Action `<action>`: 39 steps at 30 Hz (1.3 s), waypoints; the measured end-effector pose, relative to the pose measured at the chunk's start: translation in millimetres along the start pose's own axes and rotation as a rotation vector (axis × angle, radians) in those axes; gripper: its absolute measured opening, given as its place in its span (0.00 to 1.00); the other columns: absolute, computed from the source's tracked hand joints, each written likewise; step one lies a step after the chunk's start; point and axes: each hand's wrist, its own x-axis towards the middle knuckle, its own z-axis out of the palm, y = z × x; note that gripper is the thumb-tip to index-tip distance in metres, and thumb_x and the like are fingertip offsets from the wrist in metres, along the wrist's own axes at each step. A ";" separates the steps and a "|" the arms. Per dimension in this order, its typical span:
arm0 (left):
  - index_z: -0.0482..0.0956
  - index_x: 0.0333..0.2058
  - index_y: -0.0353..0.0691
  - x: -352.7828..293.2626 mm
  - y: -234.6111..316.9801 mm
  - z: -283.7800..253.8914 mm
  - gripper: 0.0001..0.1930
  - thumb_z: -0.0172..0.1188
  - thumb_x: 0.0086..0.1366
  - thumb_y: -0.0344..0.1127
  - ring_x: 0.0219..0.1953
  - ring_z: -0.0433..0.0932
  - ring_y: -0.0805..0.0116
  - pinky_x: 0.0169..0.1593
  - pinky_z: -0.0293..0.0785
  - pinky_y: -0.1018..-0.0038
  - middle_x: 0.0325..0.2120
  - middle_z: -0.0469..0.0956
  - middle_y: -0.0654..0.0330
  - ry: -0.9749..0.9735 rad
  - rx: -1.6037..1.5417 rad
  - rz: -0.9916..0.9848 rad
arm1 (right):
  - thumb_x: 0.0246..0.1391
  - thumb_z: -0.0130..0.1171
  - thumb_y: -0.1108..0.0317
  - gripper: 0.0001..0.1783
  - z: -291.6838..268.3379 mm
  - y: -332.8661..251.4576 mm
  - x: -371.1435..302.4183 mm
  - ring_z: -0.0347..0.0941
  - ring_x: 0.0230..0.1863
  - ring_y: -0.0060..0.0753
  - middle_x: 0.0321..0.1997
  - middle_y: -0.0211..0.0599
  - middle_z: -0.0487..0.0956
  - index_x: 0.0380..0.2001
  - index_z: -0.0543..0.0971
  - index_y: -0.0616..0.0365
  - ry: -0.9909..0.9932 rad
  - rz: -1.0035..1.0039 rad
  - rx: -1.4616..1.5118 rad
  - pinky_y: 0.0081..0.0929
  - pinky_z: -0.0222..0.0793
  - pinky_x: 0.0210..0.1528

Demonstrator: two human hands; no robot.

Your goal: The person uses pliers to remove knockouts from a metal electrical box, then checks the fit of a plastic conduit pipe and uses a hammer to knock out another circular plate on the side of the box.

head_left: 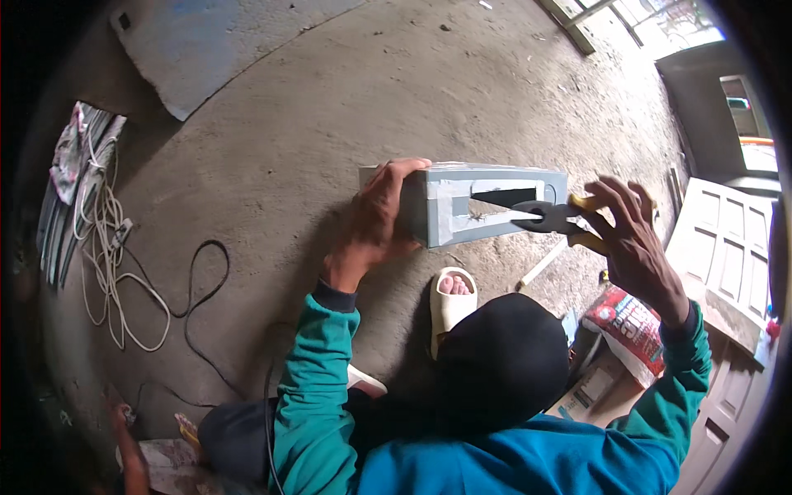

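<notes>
A long grey box (499, 175) with whitish strips around a rectangular opening in its side is held up off the floor. My left hand (375, 219) grips its left end, fingers over the top and thumb low at the near side. My right hand (631, 239) is closed on the handles of yellow-handled pliers (549, 218). Their dark jaws point left, at the right end of the opening. Whether the jaws grip the edge I cannot tell. The inside of the box is mostly dark.
Loose white cable (103, 239) and grey strips lie at left, with a black cord (190, 313) nearby. Another person's arm (128, 445) shows at lower left. A red-and-white bag (631, 330) and panelled boards (722, 247) stand at right. A slipper-clad foot (454, 297) is below the box.
</notes>
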 end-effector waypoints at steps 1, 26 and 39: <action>0.62 0.57 0.44 0.5 4.4 1.3 0.48 0.76 0.34 0.25 0.57 0.71 0.48 0.62 0.69 0.58 0.53 0.72 0.53 -0.002 -0.010 -0.001 | 0.48 0.60 0.77 0.30 -1.2 -2.2 3.2 0.55 0.71 0.47 0.66 0.42 0.63 0.57 0.76 0.49 -0.013 -0.003 0.007 0.55 0.43 0.70; 0.63 0.55 0.43 31.8 41.8 40.1 0.42 0.76 0.44 0.47 0.51 0.74 0.47 0.52 0.76 0.54 0.48 0.72 0.51 -0.058 0.201 0.042 | 0.47 0.70 0.59 0.19 -69.7 12.7 28.6 0.68 0.53 0.31 0.51 0.32 0.76 0.40 0.79 0.55 -0.044 -0.284 -0.519 0.36 0.63 0.57; 0.65 0.51 0.39 37.2 47.2 49.0 0.34 0.72 0.45 0.38 0.43 0.74 0.48 0.47 0.75 0.57 0.39 0.72 0.51 0.157 0.234 -0.076 | 0.58 0.59 0.53 0.20 -36.5 -25.6 -1.6 0.66 0.45 0.31 0.46 0.33 0.67 0.45 0.76 0.58 0.014 -0.018 -0.968 0.36 0.64 0.45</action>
